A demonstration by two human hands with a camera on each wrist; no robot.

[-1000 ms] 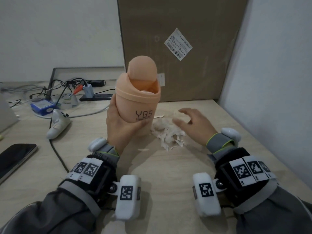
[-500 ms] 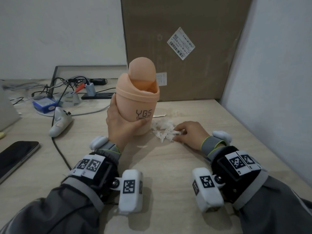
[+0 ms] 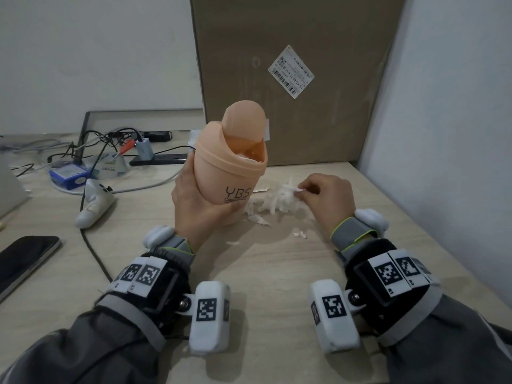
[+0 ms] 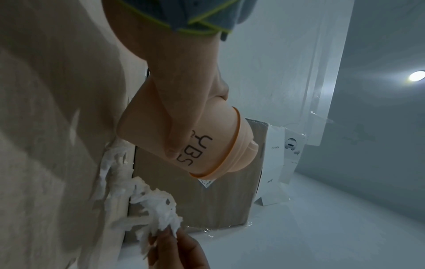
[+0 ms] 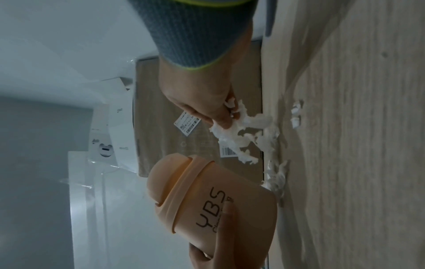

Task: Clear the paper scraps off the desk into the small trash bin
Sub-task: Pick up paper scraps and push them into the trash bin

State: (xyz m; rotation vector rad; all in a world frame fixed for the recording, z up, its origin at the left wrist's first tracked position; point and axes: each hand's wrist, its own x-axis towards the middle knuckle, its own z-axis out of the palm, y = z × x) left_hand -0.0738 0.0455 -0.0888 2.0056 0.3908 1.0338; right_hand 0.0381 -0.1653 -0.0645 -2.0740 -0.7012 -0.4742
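Note:
A small peach trash bin (image 3: 231,167) marked YBS stands tilted on the wooden desk, its swing lid open and white paper showing inside. My left hand (image 3: 199,206) grips its body from the left, the thumb lying over the lettering (image 4: 184,145). Just right of the bin lies a heap of white paper scraps (image 3: 273,202). My right hand (image 3: 324,195) pinches a bunch of these scraps (image 5: 232,127) and holds it lifted slightly above the heap. A few loose bits (image 3: 300,234) lie nearer to me on the desk.
A big cardboard box (image 3: 291,79) stands against the wall behind the bin. The right wall (image 3: 448,134) runs close along the desk. At the left lie a phone (image 3: 25,256), a white controller (image 3: 95,206), cables and a power strip (image 3: 158,159).
My right hand dropped onto the scrap heap, closed its fingers on a bunch, and now lifts it a little. The left hand has kept holding the bin in place.

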